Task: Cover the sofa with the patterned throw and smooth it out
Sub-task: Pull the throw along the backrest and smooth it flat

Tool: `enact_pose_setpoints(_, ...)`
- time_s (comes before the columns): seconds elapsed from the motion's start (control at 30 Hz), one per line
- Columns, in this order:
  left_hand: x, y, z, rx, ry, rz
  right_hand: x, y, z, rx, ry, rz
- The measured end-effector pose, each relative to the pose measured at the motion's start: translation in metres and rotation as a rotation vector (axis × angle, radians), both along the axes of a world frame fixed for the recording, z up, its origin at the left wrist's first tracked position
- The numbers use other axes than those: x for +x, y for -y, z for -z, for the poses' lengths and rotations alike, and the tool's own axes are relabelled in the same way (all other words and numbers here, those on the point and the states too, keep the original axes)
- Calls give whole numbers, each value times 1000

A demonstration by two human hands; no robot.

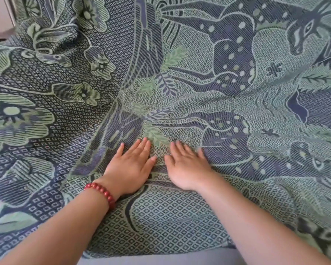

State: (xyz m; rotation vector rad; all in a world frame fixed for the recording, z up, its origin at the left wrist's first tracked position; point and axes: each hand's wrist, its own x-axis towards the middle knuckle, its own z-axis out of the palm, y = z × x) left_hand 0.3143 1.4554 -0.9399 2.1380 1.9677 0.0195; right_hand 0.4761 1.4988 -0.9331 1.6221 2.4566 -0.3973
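Palms down, fingers straight, both empty: left hand (131, 167) just beside right hand (187, 169) on patterned throw (237, 92).

left hand (130, 169) and right hand (187, 169) bare, forearms bare up to frame edge, single-strand bracelet of round glossy dark-red beads (103, 191) on left wrist, beads roughly equal size, fingernails short

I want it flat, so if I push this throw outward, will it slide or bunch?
Probably floppy: the throw drapes in soft folds upper left. Its coarse weave likely drags, so it may bunch ahead of the left hand and right hand.
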Motion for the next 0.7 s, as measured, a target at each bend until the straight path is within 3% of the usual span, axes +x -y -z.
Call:
enact_pose_setpoints(0.17, 5, -4, -11, -70, -70, -23, 72, -5, -10, -44, 122, 120)
enact_pose_setpoints(0.37, 88, -26, -22, 42, 27, 166, 61, -10, -11, -16, -55, -57)
enact_pose_setpoints(0.6, 90, -21, -1, -69, -45, 168, 150, -6, -5, -60, 147, 221)
enact_pose_setpoints(0.7, 94, -22, -7, -91, -94, 154, 173, -1, -9, -27, 134, 230)
